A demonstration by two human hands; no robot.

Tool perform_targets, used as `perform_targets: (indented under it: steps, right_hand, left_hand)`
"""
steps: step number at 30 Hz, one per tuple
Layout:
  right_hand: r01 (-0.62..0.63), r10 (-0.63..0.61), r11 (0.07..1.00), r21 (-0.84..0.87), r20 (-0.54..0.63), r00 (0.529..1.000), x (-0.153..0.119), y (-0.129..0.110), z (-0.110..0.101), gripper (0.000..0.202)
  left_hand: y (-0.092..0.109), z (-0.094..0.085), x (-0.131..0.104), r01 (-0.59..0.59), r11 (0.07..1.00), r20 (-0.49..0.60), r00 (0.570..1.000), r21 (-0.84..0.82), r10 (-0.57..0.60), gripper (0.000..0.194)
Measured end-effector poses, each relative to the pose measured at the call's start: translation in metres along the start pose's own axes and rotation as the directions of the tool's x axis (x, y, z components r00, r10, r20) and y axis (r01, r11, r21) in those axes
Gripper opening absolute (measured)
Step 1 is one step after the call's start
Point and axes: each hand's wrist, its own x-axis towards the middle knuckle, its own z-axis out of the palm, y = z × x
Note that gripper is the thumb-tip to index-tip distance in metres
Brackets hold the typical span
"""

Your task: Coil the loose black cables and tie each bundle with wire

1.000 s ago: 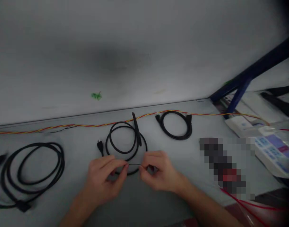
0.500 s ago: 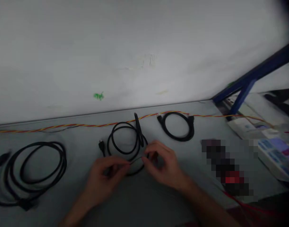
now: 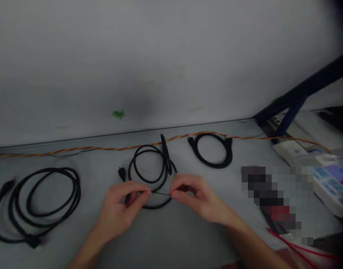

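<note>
A short, thin dark strand (image 3: pixel 161 193) is stretched between my two hands, above the near side of the middle black cable coil (image 3: pixel 149 146). My left hand (image 3: pixel 122 209) pinches its left end between thumb and fingertips. Its right end is pinched by my right hand (image 3: pixel 201 198). The middle coil lies on the grey table (image 3: pixel 160 239), with a black connector (image 3: pixel 121 173) at its left and a thick black loop standing up at its right. A larger black cable coil (image 3: pixel 45 170) lies at the left, and a smaller one (image 3: pixel 213 165) sits right of the middle.
A red-and-yellow twisted wire (image 3: pixel 89 148) runs along the back by the pale wall (image 3: pixel 149 67). Blue metal bars (image 3: pixel 306 91) rise at the right, near white boxes (image 3: pixel 331 186). A pixelated area (image 3: pixel 272 201) and red wires (image 3: pixel 300 247) lie at the right.
Both hands keep their pinch on the strand. My right hand has moved slightly down, and the strand now runs nearly level instead of rising to the right. The view has shifted slightly.
</note>
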Motion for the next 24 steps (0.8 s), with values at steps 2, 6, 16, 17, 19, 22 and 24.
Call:
perform_targets:
  steps: [2,6,16,17,19,22,24]
  right_hand:
    - [0.014,-0.018,0.997,0.072,0.051,0.999,-0.001,0.001,0.0,0.024]
    - [0.027,-0.035,0.984,0.179,0.041,0.999,0.001,0.006,0.001,0.024]
    - [-0.027,0.041,0.986,0.163,-0.084,0.996,0.006,0.007,0.004,0.029]
    - [-0.039,0.055,0.985,0.166,-0.094,0.994,0.007,0.008,0.003,0.03]
    - [-0.056,0.079,0.981,0.184,-0.119,0.99,0.008,0.009,0.0,0.031]
    - [-0.074,0.108,0.975,0.21,-0.159,0.981,0.009,0.01,-0.003,0.033]
    - [-0.088,0.128,0.972,0.218,-0.177,0.976,0.009,0.009,-0.005,0.034]
  left_hand:
    - [0.002,-0.001,0.001,-0.007,1.0,0.032,0.999,-0.002,0.007,0.011]
    - [0.005,-0.006,0.002,-0.027,0.999,0.075,0.997,-0.036,0.03,0.01]
    - [-0.005,-0.016,0.001,-0.04,0.999,0.002,0.999,-0.025,0.041,0.01]
    - [-0.008,-0.021,0.0,-0.041,0.999,-0.038,0.998,-0.01,0.04,0.01]
    - [-0.013,-0.038,-0.002,-0.05,0.996,-0.149,0.987,0.068,0.06,0.01]
    - [-0.017,-0.081,-0.003,-0.003,0.952,-0.315,0.944,0.306,0.104,0.014]
    - [-0.018,-0.117,0.001,0.13,0.884,-0.377,0.925,0.449,0.055,0.021]
